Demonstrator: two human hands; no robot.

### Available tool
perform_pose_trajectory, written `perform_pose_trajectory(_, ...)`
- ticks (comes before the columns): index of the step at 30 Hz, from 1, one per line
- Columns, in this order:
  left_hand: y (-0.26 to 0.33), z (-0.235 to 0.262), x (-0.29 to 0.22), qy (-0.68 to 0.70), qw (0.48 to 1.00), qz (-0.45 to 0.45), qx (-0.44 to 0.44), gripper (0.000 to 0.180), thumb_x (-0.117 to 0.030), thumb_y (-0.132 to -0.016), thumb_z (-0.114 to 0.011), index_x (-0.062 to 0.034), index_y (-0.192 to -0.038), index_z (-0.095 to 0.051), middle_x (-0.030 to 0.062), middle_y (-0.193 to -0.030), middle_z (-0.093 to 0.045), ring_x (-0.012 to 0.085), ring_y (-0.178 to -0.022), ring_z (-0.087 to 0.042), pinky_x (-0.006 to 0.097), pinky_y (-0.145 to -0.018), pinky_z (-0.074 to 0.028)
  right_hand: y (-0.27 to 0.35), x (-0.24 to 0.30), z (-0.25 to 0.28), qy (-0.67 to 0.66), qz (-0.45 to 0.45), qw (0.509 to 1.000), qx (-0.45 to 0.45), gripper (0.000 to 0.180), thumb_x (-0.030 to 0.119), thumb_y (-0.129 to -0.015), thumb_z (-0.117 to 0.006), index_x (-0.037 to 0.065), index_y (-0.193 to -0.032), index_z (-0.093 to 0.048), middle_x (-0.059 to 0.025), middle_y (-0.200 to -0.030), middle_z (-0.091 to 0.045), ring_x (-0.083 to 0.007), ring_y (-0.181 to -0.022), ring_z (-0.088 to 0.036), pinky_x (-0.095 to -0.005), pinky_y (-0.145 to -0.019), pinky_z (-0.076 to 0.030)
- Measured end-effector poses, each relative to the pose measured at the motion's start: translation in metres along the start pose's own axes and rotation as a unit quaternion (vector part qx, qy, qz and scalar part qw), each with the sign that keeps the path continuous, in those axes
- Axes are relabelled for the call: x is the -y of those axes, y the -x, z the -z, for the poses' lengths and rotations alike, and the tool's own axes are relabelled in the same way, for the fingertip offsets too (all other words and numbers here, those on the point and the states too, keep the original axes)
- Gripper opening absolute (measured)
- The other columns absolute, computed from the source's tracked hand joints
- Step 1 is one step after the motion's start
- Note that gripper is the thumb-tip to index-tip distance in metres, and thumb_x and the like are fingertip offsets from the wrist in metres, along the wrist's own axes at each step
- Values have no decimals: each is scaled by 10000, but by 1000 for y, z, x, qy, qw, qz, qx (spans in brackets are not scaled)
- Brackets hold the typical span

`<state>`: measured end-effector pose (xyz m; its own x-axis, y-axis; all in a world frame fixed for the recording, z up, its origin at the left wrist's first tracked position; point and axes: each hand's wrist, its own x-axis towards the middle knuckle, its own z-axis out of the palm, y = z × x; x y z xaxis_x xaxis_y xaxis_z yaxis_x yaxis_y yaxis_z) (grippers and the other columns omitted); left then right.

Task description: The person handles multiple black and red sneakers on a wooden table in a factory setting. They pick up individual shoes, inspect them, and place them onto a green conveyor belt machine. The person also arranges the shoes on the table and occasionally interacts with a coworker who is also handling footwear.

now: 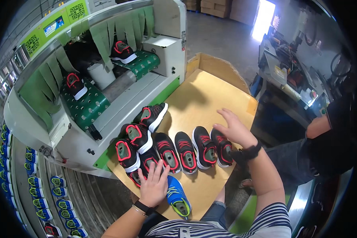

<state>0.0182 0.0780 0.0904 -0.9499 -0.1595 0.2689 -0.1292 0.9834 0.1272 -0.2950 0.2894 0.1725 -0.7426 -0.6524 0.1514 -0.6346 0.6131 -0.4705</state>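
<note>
Several black shoes with red trim and white soles stand on a brown cardboard sheet. My left hand lies with fingers outstretched over black shoes at the near left, partly covering a black shoe. Just right of it is a blue shoe with a lime-edged opening. Fingers apart, my right hand is over or beside the rightmost black shoe in a row; whether it touches is unclear. That row continues leftward with another black shoe. At the left, black shoes sit piled close together, including one shoe.
Left of the cardboard stands a machine with green strip curtains. Its green perforated belts carry black-red shoes. Racks with blue shoes are at the lower left. Another person stands at the right, near equipment.
</note>
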Motion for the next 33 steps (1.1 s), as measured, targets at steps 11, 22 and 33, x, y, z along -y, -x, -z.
perform_pose_trajectory(11,1,6,0,-12,999,-9,39,663,-267,-875,-686,-185,-1510,-517,40,-1608,-431,287,-1492,-376,676,-1187,-155,-136,136,-166,-127,-57,974,177,1090,671,-781,-766,147,-1618,-303,-367,-1660,-41,-571,-1498,-229,-551,-1220,-280)
perform_pose_trajectory(22,-25,46,3,390,905,79,-152,744,-237,-934,-727,-36,-1561,-380,239,-1619,-323,425,-1520,-277,577,-1219,-228,-73,121,-93,-646,-137,744,97,552,132,-967,-612,62,-1472,-400,-108,-1241,-607,-218,-1064,-652,-391,-915,-563)
perform_pose_trajectory(33,-120,159,8,642,699,122,-289,840,-67,-880,-652,-12,-1600,-223,134,-1428,-472,232,-1258,-508,353,-1121,-386,80,34,47,-346,-91,926,-121,451,215,-1031,-627,63,-1449,-555,-124,-1436,-594,-258,-1327,-542,-380,-1126,-402)
